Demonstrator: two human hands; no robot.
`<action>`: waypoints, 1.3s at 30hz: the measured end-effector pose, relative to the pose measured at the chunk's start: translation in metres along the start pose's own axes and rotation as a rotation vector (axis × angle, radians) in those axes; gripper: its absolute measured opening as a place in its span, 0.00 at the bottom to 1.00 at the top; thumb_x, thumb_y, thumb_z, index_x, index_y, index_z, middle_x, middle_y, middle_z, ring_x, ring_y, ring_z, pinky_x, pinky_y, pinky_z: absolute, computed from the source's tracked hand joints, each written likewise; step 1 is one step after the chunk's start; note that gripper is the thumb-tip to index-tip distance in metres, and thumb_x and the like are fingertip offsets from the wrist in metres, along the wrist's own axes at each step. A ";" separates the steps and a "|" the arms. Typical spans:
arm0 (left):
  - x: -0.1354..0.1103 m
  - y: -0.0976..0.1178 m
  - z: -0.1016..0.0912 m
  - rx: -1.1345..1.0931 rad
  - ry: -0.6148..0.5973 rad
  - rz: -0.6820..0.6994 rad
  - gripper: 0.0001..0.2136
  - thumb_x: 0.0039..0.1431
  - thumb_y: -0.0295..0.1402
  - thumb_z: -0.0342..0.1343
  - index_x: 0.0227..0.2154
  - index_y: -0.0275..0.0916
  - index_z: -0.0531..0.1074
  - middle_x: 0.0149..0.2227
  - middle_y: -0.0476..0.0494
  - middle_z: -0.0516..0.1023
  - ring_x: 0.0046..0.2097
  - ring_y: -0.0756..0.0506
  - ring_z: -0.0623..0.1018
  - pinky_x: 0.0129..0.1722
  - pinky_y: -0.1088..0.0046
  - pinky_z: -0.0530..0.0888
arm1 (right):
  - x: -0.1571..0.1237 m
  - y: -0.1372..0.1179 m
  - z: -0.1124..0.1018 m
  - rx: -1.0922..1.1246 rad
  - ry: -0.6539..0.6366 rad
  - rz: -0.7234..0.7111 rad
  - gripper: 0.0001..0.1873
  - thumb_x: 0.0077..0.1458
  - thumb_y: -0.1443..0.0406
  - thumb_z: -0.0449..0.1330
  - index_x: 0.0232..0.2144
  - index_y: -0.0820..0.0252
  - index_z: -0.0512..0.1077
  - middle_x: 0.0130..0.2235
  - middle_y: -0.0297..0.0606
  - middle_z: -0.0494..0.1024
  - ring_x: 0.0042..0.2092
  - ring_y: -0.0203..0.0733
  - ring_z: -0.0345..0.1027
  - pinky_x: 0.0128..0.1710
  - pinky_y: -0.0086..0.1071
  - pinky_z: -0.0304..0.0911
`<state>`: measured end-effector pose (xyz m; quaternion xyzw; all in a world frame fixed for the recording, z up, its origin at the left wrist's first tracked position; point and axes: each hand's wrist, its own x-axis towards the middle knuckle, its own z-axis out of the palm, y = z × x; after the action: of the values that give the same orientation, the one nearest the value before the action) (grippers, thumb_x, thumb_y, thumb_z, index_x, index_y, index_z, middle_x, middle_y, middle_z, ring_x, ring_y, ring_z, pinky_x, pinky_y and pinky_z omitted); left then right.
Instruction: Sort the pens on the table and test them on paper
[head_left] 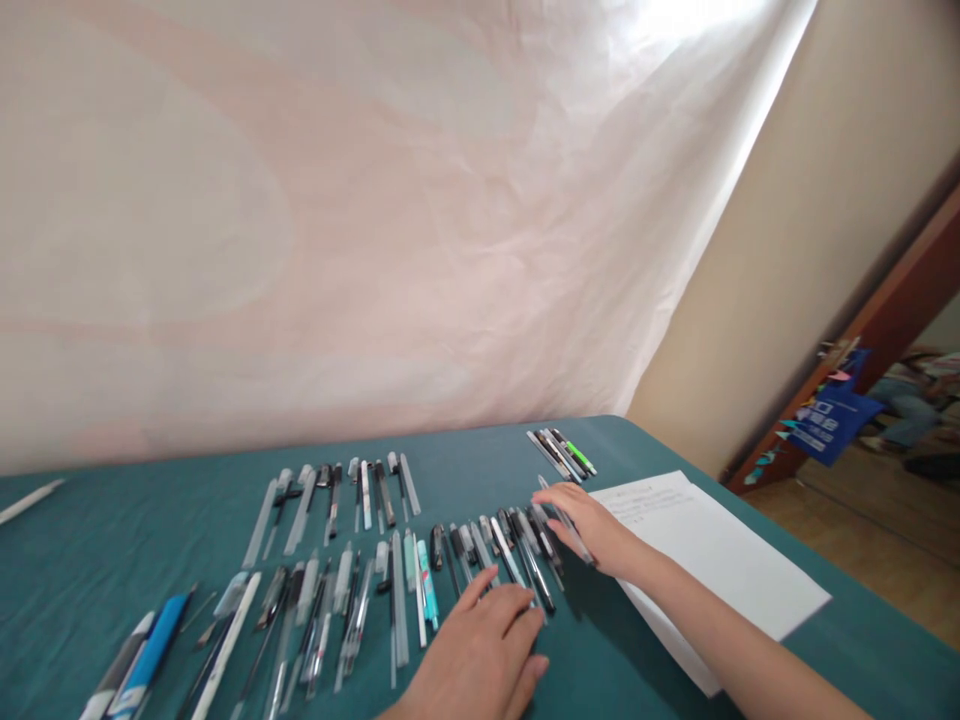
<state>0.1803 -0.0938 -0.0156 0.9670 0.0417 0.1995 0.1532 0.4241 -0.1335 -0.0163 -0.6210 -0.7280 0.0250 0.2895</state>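
My right hand [589, 522] is closed on a clear-barrelled pen [568, 527], at the right end of the front row beside the paper. The pen points up and to the left. My left hand [484, 645] lies low over the lower ends of the front row, fingers apart and slightly bent, with nothing seen in its grip. Next to it are a teal and white pen [427, 583] and a silver-clipped dark pen [536, 575]. Several clear, black and white pens, caps and refills make up this row.
A second row of pens [365, 495] lies behind. A small group with a green marker [580, 457] sits near the back edge. White sheets [712, 560] with writing lie at right. A blue pen [154, 650] is at front left, and a white stick [30, 500] at far left. Beyond is a blue bag [832, 425].
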 end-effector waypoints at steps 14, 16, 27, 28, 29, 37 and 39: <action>0.002 0.004 -0.015 -0.473 0.117 -0.318 0.13 0.58 0.34 0.45 0.45 0.41 0.66 0.46 0.42 0.70 0.47 0.45 0.69 0.49 0.67 0.65 | 0.006 -0.016 0.003 0.059 0.095 0.019 0.17 0.48 0.69 0.54 0.43 0.56 0.64 0.43 0.40 0.70 0.45 0.44 0.64 0.46 0.39 0.60; 0.005 -0.001 -0.014 -0.706 0.228 -0.454 0.13 0.58 0.36 0.46 0.44 0.39 0.66 0.45 0.41 0.71 0.45 0.46 0.71 0.46 0.68 0.67 | 0.012 -0.046 0.001 0.088 0.095 -0.039 0.18 0.49 0.69 0.54 0.44 0.53 0.64 0.44 0.40 0.70 0.46 0.45 0.64 0.46 0.39 0.60; 0.012 -0.031 -0.031 -1.709 0.592 -0.774 0.15 0.45 0.33 0.62 0.37 0.33 0.71 0.34 0.42 0.76 0.36 0.49 0.75 0.39 0.75 0.69 | 0.035 -0.104 0.023 0.180 0.111 -0.204 0.20 0.52 0.68 0.54 0.48 0.48 0.60 0.48 0.40 0.67 0.51 0.47 0.59 0.50 0.44 0.59; 0.012 -0.035 -0.031 -1.740 0.625 -0.813 0.15 0.46 0.32 0.62 0.38 0.34 0.70 0.33 0.42 0.77 0.34 0.50 0.76 0.38 0.76 0.70 | 0.034 -0.103 0.023 0.165 0.089 -0.195 0.23 0.52 0.66 0.54 0.50 0.48 0.58 0.51 0.41 0.65 0.53 0.47 0.57 0.51 0.44 0.57; 0.011 -0.039 -0.032 -1.766 0.662 -0.851 0.15 0.46 0.31 0.61 0.39 0.34 0.70 0.32 0.43 0.77 0.33 0.51 0.76 0.37 0.76 0.71 | 0.032 -0.102 0.024 0.145 0.063 -0.193 0.25 0.52 0.65 0.55 0.52 0.49 0.56 0.53 0.41 0.62 0.54 0.48 0.55 0.52 0.44 0.56; 0.007 -0.058 -0.029 -1.814 0.841 -0.937 0.14 0.48 0.27 0.60 0.38 0.32 0.66 0.35 0.37 0.77 0.33 0.50 0.77 0.35 0.76 0.74 | 0.017 -0.104 0.029 0.031 0.092 -0.385 0.20 0.55 0.62 0.49 0.51 0.52 0.61 0.36 0.42 0.68 0.38 0.46 0.63 0.36 0.41 0.64; 0.006 -0.058 -0.027 -1.816 0.834 -0.957 0.14 0.48 0.28 0.60 0.38 0.32 0.66 0.37 0.36 0.77 0.33 0.49 0.78 0.34 0.76 0.75 | 0.017 -0.105 0.031 0.050 0.148 -0.413 0.17 0.54 0.69 0.50 0.47 0.57 0.62 0.35 0.41 0.68 0.36 0.43 0.63 0.35 0.39 0.63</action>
<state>0.1742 -0.0299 -0.0080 0.2364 0.2975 0.3861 0.8406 0.3158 -0.1315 0.0056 -0.4515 -0.8156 -0.0625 0.3563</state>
